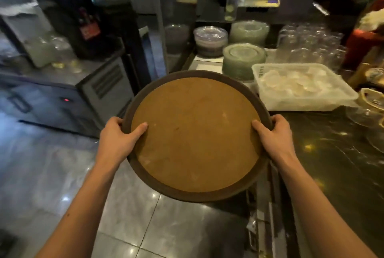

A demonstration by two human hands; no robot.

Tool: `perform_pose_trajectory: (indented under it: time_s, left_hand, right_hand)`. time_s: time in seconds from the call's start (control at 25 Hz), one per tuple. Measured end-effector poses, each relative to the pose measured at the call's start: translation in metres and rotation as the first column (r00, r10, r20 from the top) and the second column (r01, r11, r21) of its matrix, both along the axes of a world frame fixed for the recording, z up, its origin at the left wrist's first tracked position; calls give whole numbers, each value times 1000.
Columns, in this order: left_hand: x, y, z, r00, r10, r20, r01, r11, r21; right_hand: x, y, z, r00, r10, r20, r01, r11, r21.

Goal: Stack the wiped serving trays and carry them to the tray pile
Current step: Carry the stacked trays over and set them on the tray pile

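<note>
The fingers (278,121) of the right hand (272,133) curl under the rim of the round brown serving tray (195,133) while its thumb presses on the cork-coloured face, and the left hand (118,137) clamps the opposite edge the same way, a two-sided pinch that likely keeps the wide disc level and stops it tipping. The tray hangs in the air over the tiled floor (62,174), just beside the dark worktop (324,153); whether more trays sit beneath it I cannot tell. Stacked glass plates (243,60) and a white plastic basket (301,87) lie ahead, no tray pile in view.
</note>
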State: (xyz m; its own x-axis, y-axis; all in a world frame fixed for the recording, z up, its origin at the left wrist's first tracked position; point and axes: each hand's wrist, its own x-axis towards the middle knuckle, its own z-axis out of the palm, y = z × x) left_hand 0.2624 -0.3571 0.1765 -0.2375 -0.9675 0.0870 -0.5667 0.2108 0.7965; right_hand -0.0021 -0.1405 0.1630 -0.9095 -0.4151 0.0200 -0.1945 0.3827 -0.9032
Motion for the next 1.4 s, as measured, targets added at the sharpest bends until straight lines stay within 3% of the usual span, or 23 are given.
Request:
perform_pose_trajectory:
  time_s: [0.24, 0.72, 0.96, 1.4]
  left_hand:
    - [102, -47, 1, 983, 184, -29, -184, 983, -1]
    - [245, -194, 17, 932, 308, -193, -307, 951, 37]
    - [231, -290, 20, 915, 286, -285, -288, 957, 39]
    - [98, -515, 55, 880, 244, -407, -278, 960, -26]
  right_hand:
    - [67, -96, 5, 984, 176, 3, -176, 984, -4]
    - [186, -296, 28, 943, 333, 30, -332, 943, -31]
    - [169, -409, 42, 938, 346, 11, -345, 938, -30]
    - [40, -650, 72, 922, 388, 18, -384, 917, -110]
